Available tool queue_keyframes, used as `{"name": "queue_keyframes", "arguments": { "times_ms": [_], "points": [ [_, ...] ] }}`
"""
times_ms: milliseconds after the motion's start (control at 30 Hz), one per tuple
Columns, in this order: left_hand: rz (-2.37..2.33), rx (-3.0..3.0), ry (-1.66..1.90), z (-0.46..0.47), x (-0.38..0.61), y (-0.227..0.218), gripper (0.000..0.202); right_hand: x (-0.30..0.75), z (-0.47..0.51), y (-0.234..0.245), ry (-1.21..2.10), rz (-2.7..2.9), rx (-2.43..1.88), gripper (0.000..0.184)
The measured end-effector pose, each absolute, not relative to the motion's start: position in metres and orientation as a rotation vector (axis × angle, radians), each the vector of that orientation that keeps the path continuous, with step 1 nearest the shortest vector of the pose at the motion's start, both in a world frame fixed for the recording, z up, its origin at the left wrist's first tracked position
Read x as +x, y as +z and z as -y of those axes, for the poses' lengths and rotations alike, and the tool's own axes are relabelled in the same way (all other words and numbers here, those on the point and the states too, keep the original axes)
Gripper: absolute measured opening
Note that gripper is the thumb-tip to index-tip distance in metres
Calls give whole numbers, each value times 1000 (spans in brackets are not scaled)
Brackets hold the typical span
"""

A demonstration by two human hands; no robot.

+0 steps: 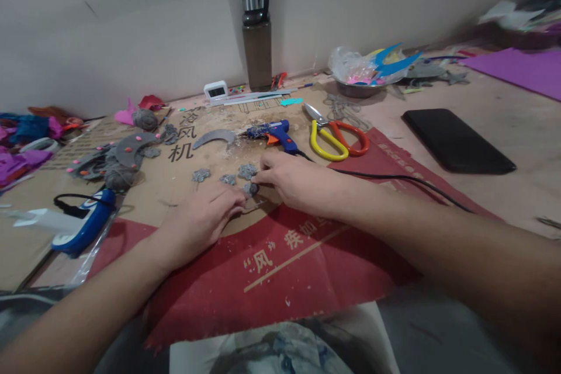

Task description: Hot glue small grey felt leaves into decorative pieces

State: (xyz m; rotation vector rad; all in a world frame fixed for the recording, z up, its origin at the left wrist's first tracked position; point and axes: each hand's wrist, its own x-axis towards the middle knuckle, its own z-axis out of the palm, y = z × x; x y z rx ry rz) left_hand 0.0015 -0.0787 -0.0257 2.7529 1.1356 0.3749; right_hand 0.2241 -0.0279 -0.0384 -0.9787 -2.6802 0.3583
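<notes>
Both my hands rest on a flattened cardboard sheet (280, 257) printed red and brown. My left hand (199, 222) lies knuckles up, its fingertips pressed together at a small grey felt flower (250, 189). My right hand (294, 178) comes in from the right and pinches the same grey flower from the other side. Three more small grey felt flowers (225, 175) lie in a row just beyond my fingers. A blue hot glue gun (276, 133) lies right behind my right hand, its black cord trailing off to the right.
Yellow-and-orange scissors (335, 137) lie beside the glue gun. A black phone (456, 140) sits to the right, a dark water bottle (257, 35) at the wall, a metal bowl (362, 79) with scraps behind. Grey felt shapes (116, 158), yarn and a blue charger (85, 225) lie left.
</notes>
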Motion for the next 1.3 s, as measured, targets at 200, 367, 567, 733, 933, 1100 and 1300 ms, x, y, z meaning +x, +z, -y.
{"name": "queue_keyframes", "arguments": {
  "times_ms": [200, 367, 567, 733, 933, 1100, 1300],
  "points": [
    [-1110, 2790, 347, 77, 0, -27, 16, 225, 28, -39, 335, 2698, -997, 29],
    [-1103, 2784, 394, 79, 2, -26, 18, 225, 27, -41, 306, 2700, -957, 23],
    [-1051, 2841, 409, 81, -2, -29, 17, 225, 28, -39, 313, 2716, -983, 29],
    [-1005, 2891, 382, 80, -4, -30, 13, 225, 26, -40, 288, 2728, -972, 33],
    [-957, 2931, 426, 81, -1, -29, 12, 226, 23, -45, 334, 2706, -932, 32],
    [-943, 2934, 433, 80, -2, -29, 12, 228, 23, -41, 413, 2671, -955, 33],
    [-937, 2936, 395, 80, -4, -31, 14, 229, 23, -31, 445, 2612, -979, 46]
  ]
}}
